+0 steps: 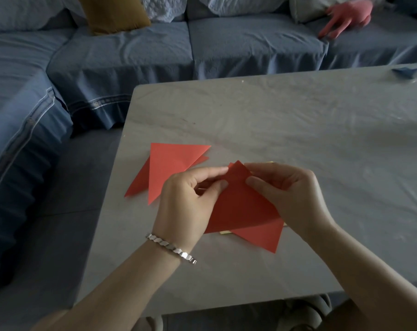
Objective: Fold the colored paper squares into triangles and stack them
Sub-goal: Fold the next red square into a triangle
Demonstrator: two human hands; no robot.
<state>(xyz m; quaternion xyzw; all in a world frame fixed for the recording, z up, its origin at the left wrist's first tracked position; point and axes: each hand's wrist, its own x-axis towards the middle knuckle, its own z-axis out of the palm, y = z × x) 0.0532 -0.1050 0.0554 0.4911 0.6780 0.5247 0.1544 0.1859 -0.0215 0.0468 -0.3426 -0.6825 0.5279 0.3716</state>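
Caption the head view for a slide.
Left hand and right hand pinch a red paper mid-fold over the grey table, folded red triangles stacked beside it.

red paper (241,206) half-folded, triangles (169,170) stacked

Two forearms, bare along their whole visible length, lead to the left hand (186,199) and the right hand (291,194). Round the left wrist sits a silver metal bracelet (171,248). It is a narrow band of small faceted segments that catch the light in bright and dark patches, and it ends in a finely ridged tip on the inner side. The right wrist is bare. The thumbnails that show look short and plain.
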